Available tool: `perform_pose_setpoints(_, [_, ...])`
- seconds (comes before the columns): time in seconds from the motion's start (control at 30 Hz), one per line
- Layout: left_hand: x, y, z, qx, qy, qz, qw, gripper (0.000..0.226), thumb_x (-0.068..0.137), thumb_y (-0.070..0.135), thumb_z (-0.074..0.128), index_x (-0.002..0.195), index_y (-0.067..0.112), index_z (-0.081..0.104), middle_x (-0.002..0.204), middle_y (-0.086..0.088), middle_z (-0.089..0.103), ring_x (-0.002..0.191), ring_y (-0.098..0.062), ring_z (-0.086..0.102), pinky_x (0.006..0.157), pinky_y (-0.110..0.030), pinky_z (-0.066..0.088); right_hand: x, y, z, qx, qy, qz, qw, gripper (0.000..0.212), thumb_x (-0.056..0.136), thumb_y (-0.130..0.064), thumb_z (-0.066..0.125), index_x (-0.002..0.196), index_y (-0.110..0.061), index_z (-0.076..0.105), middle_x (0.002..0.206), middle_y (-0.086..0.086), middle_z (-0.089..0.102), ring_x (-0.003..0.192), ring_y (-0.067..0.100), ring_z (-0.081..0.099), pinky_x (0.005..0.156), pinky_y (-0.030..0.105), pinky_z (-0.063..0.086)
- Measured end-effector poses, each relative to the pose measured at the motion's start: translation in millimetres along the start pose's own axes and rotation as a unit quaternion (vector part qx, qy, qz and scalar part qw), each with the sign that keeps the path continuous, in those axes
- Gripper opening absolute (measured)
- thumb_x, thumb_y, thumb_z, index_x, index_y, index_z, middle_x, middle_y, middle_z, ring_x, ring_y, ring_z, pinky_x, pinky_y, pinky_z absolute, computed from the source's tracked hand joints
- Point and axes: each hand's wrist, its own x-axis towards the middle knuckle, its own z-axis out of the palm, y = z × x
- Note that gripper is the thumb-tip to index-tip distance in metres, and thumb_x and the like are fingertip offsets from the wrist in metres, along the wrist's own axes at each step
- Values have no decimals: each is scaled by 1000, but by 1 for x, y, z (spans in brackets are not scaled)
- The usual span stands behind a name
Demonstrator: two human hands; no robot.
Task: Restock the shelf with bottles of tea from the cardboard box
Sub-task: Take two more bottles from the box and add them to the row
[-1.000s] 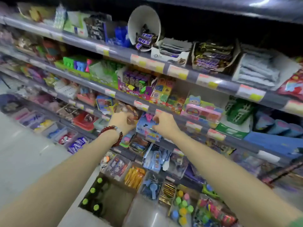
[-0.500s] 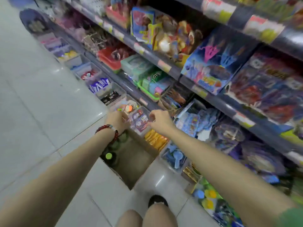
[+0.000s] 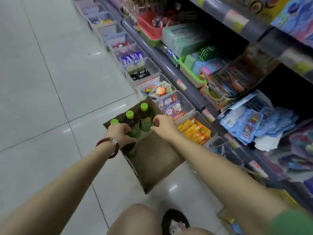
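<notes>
An open cardboard box (image 3: pixel 156 164) stands on the floor before the shelf (image 3: pixel 192 94). Its far left end holds several dark tea bottles with lime-green caps (image 3: pixel 129 114); the rest of the box floor is bare. My left hand (image 3: pixel 119 134), with a red bead bracelet on the wrist, is down in the box, its fingers curled around the green label of one tea bottle (image 3: pixel 134 133). My right hand (image 3: pixel 163 126) hovers just right of the farthest bottle (image 3: pixel 145 122), fingers apart, holding nothing.
Clear plastic bins (image 3: pixel 191 114) of sweets and small toys line the floor along the shelf base, right beside the box. Baskets and toy packs fill the shelf levels above. White floor tiles (image 3: pixel 50 92) spread to the left. My knee and shoe (image 3: pixel 175 221) are below the box.
My view has dropped from the upper shelves to the floor. Both hands came down from the shelf edge into the box, and the left hand has closed around a bottle.
</notes>
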Motion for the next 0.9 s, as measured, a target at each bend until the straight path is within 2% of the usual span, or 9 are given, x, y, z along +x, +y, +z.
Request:
perform_pose_setpoints(0.1, [4, -19, 6, 23, -23, 11, 999, 53, 68, 30, 79, 116, 17, 61, 115, -4, 63, 110, -22, 57, 85, -26, 45, 15, 0, 15, 6, -3, -10, 1000, 33, 85, -27, 67, 113, -11, 62, 112, 11, 67, 105, 28, 61, 80, 26, 43])
perform_pose_setpoints(0.2, [9, -32, 8, 59, -30, 31, 997, 52, 67, 24, 80, 115, 19, 62, 112, -4, 65, 107, -24, 58, 84, -27, 45, 28, -7, 25, 21, 4, -22, 1000, 37, 87, -27, 65, 120, -11, 59, 117, 10, 65, 108, 26, 61, 86, 30, 48])
perform_pose_setpoints(0.27, [15, -38, 9, 35, -11, 34, 999, 40, 70, 22, 78, 109, 18, 65, 107, -4, 68, 102, -22, 61, 83, -27, 49, 39, -12, 28, 34, 18, -29, 999, 40, 87, -26, 65, 124, -11, 56, 121, 10, 63, 112, 26, 59, 92, 37, 51])
perform_pose_setpoints(0.33, [20, -40, 11, 8, 12, 39, 999, 32, 75, 21, 74, 107, 17, 66, 105, -4, 69, 101, -21, 63, 84, -27, 50, 51, -16, 29, 33, 40, -37, 998, 44, 88, -27, 63, 128, -11, 52, 127, 10, 59, 118, 26, 55, 96, 38, 49])
perform_pose_setpoints(0.5, [31, -38, 28, -51, 59, 93, 993, 33, 87, 20, 61, 120, 20, 59, 113, -1, 65, 106, -18, 59, 86, -21, 43, 76, -15, 32, 85, 72, -35, 993, 52, 87, -27, 64, 135, -14, 47, 137, 7, 50, 128, 24, 44, 103, 33, 38])
perform_pose_setpoints(0.67, [43, -39, 49, -126, 100, 88, 983, 36, 83, 23, 66, 119, 23, 59, 111, 4, 65, 104, -13, 57, 89, -22, 42, 84, -2, 43, 169, 58, -37, 983, 42, 86, -23, 66, 126, -16, 55, 126, 4, 59, 120, 20, 51, 87, 17, 34])
perform_pose_setpoints(0.77, [49, -40, 58, -166, 126, 69, 976, 33, 82, 30, 67, 114, 24, 60, 101, 10, 61, 95, -9, 54, 86, -24, 45, 84, 5, 48, 198, 73, -47, 976, 34, 86, -23, 66, 117, -14, 58, 116, 3, 63, 106, 14, 54, 69, 6, 32])
perform_pose_setpoints(0.83, [50, -42, 62, -185, 128, 60, 973, 34, 80, 32, 68, 112, 22, 61, 98, 11, 61, 93, -8, 55, 86, -26, 46, 85, 8, 49, 204, 76, -54, 974, 35, 86, -24, 66, 118, -13, 59, 116, 3, 64, 102, 8, 51, 69, 5, 31])
perform_pose_setpoints(0.9, [51, -43, 64, -194, 121, 60, 972, 34, 80, 32, 68, 112, 21, 62, 100, 9, 63, 94, -8, 56, 87, -27, 47, 85, 9, 51, 207, 74, -57, 974, 36, 86, -25, 66, 120, -12, 60, 117, 3, 65, 104, 9, 52, 74, 10, 34])
